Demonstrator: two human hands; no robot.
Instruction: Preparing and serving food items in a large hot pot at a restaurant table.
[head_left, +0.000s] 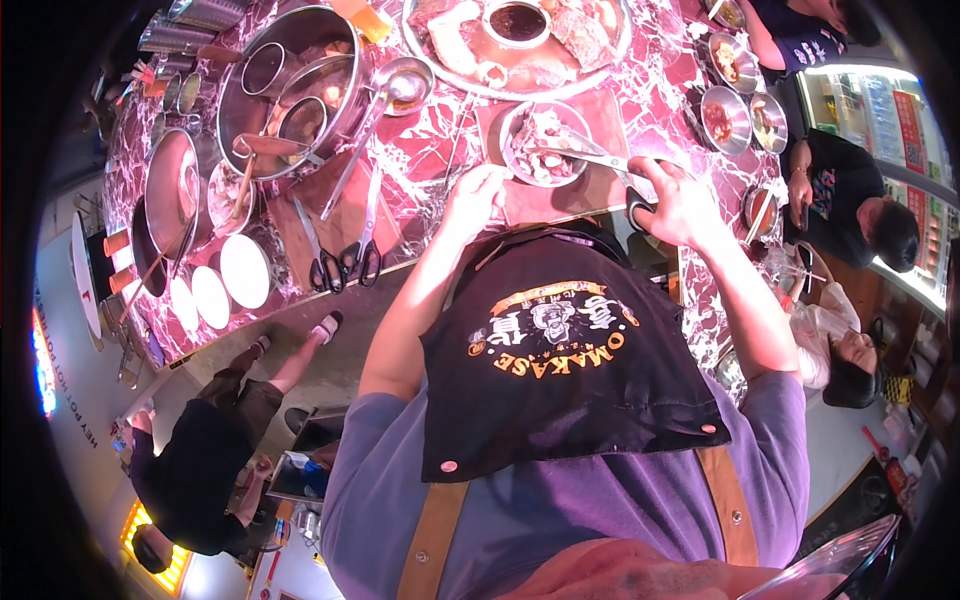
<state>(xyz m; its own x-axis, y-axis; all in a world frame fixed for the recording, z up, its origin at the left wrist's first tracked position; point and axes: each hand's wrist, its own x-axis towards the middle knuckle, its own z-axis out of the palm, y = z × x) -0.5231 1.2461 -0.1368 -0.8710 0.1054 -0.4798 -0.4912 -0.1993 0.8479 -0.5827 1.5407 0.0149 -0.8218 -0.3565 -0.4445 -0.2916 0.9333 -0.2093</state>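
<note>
My right hand (679, 199) is closed around the black handles of a pair of scissors (600, 156). The metal blades reach left into a round bowl (510, 169) of cut, pale and reddish meat (544, 142). At the bowl's lower left is my left hand (480, 191), its fingers drawn together near the rim; whether they pinch anything is too washed out to tell. The bowl stands on a reddish-brown board (607, 112). Just beyond it, a large round platter (630, 45) holds big pieces of meat around a small bowl of dark sauce (517, 22).
Left on the marbled table are a large metal pot (225, 97) with strainers, a ladle (405, 82), two pairs of scissors (326, 270) and white plates (244, 271). Several metal bowls (726, 120) line the right side. People sit at the right; another person (195, 457) is at lower left.
</note>
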